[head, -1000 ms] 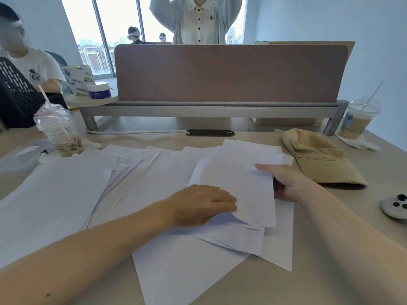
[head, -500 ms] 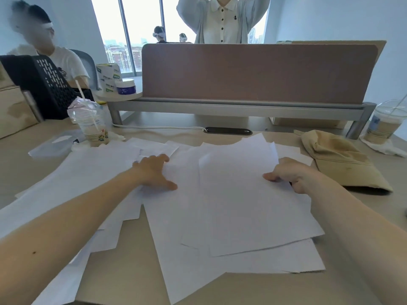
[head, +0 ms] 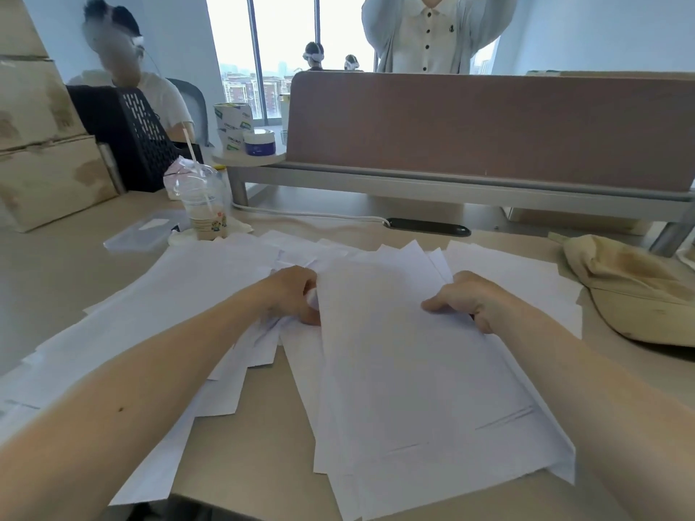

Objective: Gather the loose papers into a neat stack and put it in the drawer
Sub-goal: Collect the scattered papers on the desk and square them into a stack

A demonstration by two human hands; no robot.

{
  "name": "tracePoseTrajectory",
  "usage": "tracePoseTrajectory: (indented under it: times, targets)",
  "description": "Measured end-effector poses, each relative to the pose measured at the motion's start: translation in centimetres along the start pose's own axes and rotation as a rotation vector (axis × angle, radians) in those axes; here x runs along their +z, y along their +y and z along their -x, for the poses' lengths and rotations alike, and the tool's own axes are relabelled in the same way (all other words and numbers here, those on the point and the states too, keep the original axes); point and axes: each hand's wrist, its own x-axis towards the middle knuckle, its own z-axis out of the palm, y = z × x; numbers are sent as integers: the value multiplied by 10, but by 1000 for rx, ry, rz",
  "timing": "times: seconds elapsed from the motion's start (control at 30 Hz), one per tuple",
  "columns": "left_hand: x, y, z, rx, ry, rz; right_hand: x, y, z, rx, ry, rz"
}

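We've brought our left hand (head: 297, 295) in, seemingly pinching the papers (head: 406, 370) our right hand (head: 470, 306) grips; gathering advances, but loose sheets (head: 169, 295) remain leftward.

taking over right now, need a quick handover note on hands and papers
Left hand: grips the left edge of the centre pile.
Right hand: grips its right edge, thumb on top.
Papers: the pile is rough, corners fanned. Loose sheets spread over the desk to the left, a few more on the right beside the cap.
Done: some sheets gathered.
Left: collect the rest, square the stack, put it in the drawer, which is not in view.
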Motion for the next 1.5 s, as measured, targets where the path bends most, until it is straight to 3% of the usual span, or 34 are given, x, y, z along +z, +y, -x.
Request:
tracePoseTrajectory:
  times: [0.17, 0.43, 0.57, 0.77, 0.93, 1.0, 1.1, 1.2, 1.27, 1.37, 1.43, 1.5]
  targets:
    - [-12, 4, 6, 80, 90, 497, -7, 1, -4, -79, -28, -132]
    - [-22, 29, 5, 163, 106, 927, -25, 14, 2, -93, -297, -501]
    - [-26, 42, 4, 199, 21, 1062, -26, 17, 1, -206, -191, -453]
    - [-28, 53, -5, 187, 84, 1167, -31, 22, 0, -222, -192, -501]
    - [-21, 51, -18, -17, 97, 1470, -33, 32, -13, -133, 80, -444]
    - [-11, 43, -19, -68, 54, 1473, -33, 37, -15, -79, 162, -462]
    - [8, 39, -11, -76, -83, 1291, -29, 38, -15, -73, 230, -466]
    - [21, 37, -10, -117, -159, 1097, -24, 33, -11, -95, 195, -440]
    - [23, 37, -14, -110, -158, 1003, -28, 32, -4, -127, 202, -325]
    - [20, 39, -26, -119, -18, 998, -58, 45, 6, -188, 366, 247]
    - [15, 43, -31, -124, 16, 988, -84, 63, 16, -71, 326, 646]
    - [12, 43, -39, -121, 38, 945, -103, 83, 26, 87, 225, 870]
